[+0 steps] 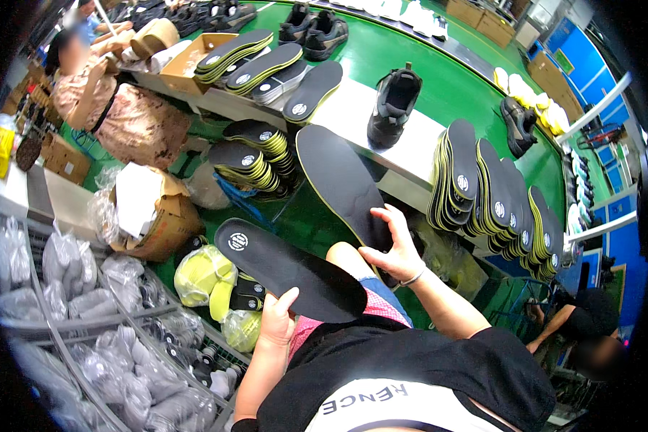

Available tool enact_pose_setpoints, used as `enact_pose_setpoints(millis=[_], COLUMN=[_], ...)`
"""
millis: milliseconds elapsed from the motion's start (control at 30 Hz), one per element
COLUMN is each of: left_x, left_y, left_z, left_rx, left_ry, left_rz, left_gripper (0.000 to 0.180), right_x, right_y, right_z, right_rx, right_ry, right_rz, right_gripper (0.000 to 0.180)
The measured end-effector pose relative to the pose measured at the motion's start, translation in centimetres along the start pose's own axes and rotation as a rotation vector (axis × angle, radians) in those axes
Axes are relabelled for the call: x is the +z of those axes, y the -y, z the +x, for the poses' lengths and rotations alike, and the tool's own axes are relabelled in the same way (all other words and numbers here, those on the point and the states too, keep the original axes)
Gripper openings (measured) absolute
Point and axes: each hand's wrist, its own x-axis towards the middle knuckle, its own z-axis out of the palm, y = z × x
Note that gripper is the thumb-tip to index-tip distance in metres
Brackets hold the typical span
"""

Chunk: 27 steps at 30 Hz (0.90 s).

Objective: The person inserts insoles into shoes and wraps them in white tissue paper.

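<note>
Head view: left hand (275, 322) fingers closed under lower black insole (288, 270); right hand (394, 248) pinches upright black insole (342, 183), thumb beneath.

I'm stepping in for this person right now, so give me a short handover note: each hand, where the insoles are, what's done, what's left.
Left hand: holds a black insole with a round label, flat over the lap.
Right hand: holds a second black insole, tilted up towards the white bench.
Nearby: a black shoe stands on the bench; insole stacks stand on edge to the right.
Done: one insole in each hand.
Left: neither insole is in a shoe yet.
</note>
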Motion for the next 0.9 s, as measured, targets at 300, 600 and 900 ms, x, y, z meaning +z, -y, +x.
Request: enact_pose_setpoints(millis=[300,600,900], left_x=[2.3,14.1,16.7], left_y=[-6.5,-15.6,-14.5], left_z=[10.9,32.9,51.7], left_rx=[0.048,-0.109,-0.093], left_ry=[0.045,0.385,0.319], left_rz=[0.152,0.679,1.121], left_gripper=[0.064,0.055,0.050], right_x=[-2.3,-8.3,-10.7], right_y=[-2.5,-5.1,-4.8], right_z=[7.0,15.5,20.7], right_rx=[0.029,0.219,0.315], right_ry=[-0.184,-0.505,-0.592], right_rz=[0.103,0.221,-0.305], right_gripper=[0.068,0.067,0.067])
